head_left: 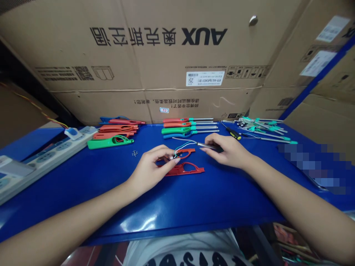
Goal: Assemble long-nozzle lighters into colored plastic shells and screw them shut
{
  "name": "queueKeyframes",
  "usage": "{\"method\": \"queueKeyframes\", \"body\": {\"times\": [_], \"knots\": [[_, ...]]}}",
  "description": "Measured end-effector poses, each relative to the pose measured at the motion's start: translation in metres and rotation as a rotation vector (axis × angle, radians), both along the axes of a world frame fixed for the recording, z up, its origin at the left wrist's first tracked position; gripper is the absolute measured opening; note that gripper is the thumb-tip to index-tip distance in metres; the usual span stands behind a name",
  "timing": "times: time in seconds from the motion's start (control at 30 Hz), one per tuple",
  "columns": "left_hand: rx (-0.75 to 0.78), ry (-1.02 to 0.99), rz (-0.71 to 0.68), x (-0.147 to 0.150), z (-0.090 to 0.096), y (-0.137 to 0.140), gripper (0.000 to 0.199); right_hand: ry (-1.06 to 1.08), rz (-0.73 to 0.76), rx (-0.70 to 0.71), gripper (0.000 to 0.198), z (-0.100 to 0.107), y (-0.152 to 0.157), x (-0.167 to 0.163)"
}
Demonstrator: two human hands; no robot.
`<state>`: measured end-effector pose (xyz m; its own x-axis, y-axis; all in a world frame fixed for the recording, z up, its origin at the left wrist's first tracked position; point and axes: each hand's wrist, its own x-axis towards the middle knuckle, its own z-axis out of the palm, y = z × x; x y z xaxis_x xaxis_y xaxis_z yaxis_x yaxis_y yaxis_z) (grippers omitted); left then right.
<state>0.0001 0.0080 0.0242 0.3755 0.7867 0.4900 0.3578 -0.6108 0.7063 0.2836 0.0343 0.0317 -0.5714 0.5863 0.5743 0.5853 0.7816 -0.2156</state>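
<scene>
My left hand (155, 164) pinches a small black part (175, 156) with green and white wires (184, 145) running from it. The fingers hide most of that part. Beneath and beside them lie two red lighter handle shells: one half (191, 150) partly covered by the hand, the other half (196, 170) nearer me with its inside facing up. To the right, my right hand (224, 149) is closed around a dark-handled tool (213, 146) with a slim metal shaft pointing left, close to the wire ends. Its exact kind is unclear.
Stick lighters (177, 130) with metal tubes lie at the back. Coloured shells (111, 142) are stacked left, near small screws (134, 153) and a power strip (47, 157). Tube assemblies (263, 125) and a yellow-black screwdriver (233, 133) lie right. Cardboard (155, 70) walls the back.
</scene>
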Motion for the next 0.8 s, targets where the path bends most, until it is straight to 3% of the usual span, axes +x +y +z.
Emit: {"method": "queueKeyframes", "body": {"times": [0.17,0.37,0.5,0.73,0.8], "knots": [[0.367,0.134,0.061,-0.008,0.011,-0.005,0.01,-0.042,-0.021,-0.033,0.012,0.001,-0.001,0.0],[0.469,0.162,0.138,-0.009,0.018,-0.007,0.004,-0.12,0.046,-0.132,0.019,0.003,-0.003,-0.003],[0.426,0.206,0.069,-0.009,0.016,-0.007,0.009,-0.083,0.072,-0.15,0.019,0.006,-0.005,-0.004],[0.165,0.429,0.053,-0.006,0.005,-0.007,0.044,0.044,0.046,0.021,0.013,0.015,-0.013,-0.004],[0.113,0.419,0.006,-0.003,0.001,-0.007,0.037,0.05,0.041,0.046,0.012,0.016,-0.014,-0.006]]}}
